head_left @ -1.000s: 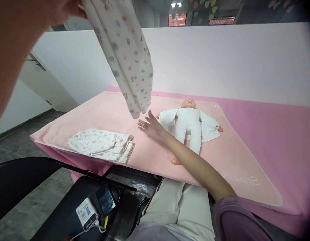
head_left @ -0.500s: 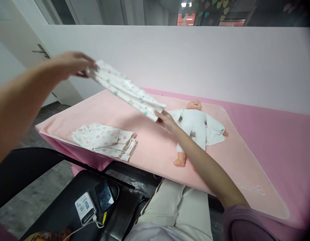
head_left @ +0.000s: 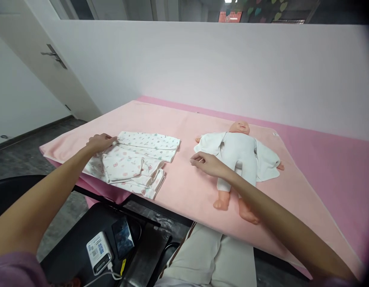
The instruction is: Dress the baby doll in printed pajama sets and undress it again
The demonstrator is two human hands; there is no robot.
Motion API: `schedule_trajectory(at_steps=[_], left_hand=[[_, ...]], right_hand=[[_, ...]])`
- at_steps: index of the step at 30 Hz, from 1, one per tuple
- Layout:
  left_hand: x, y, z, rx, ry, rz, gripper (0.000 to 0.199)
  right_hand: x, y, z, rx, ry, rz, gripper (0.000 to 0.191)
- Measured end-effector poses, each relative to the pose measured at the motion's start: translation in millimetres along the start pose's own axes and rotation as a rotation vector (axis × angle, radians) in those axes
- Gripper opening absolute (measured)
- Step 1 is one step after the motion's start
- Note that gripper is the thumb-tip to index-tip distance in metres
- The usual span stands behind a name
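A white folded baby garment with a small green print [head_left: 148, 141] lies on the pink blanket; its exact kind cannot be told. My left hand [head_left: 102, 142] is closed on its left end. Just in front, partly overlapped, is a folded pile of white baby clothes with pink print [head_left: 127, 167]. My right hand [head_left: 206, 164] holds nothing, its fingers loosely bent and apart, above the blanket beside the doll. The baby doll [head_left: 239, 127] lies on its back in white bodywear [head_left: 236, 147], its sleeves spread wide and its feet bare.
The pink blanket [head_left: 184, 187] covers a table against a white wall [head_left: 202, 67]. A black chair [head_left: 73, 239] stands at the front left, with a white power bank [head_left: 99, 253], its cable and a phone [head_left: 123, 237] on the seat. A door [head_left: 31, 59] is at far left.
The green-printed garment has come down from the air onto the blanket behind the pink-printed pile. My left hand lowered with it; my right hand let go and sits slightly lower, nearer the doll.
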State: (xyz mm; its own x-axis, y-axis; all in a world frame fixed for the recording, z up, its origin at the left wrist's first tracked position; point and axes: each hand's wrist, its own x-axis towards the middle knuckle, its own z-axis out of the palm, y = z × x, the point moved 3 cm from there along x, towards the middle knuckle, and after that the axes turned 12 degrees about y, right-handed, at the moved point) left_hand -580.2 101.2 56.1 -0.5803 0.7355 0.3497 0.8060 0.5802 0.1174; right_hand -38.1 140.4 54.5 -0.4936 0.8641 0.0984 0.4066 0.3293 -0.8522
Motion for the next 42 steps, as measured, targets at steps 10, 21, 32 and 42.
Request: schedule_trajectory(at_steps=[10,21,32,42], left_hand=[[-39,123,-20.1,-0.133,0.224,0.268,0.041],[-173,477,14.9,-0.52,-0.048,0.67,0.048],[-179,483,56.0,-0.529,0.142,0.668,0.045],[-173,482,54.7,-0.522,0.137,0.588,0.033]], right_hand=[[6,44,-116,-0.616,0.513,-0.276,0.033],[79,85,-138,-0.738,0.415,-0.065,0.053],[103,82,-131,-0.919,0.277,0.033,0.052],[115,91,-116,-1.003,0.445,0.042,0.065]])
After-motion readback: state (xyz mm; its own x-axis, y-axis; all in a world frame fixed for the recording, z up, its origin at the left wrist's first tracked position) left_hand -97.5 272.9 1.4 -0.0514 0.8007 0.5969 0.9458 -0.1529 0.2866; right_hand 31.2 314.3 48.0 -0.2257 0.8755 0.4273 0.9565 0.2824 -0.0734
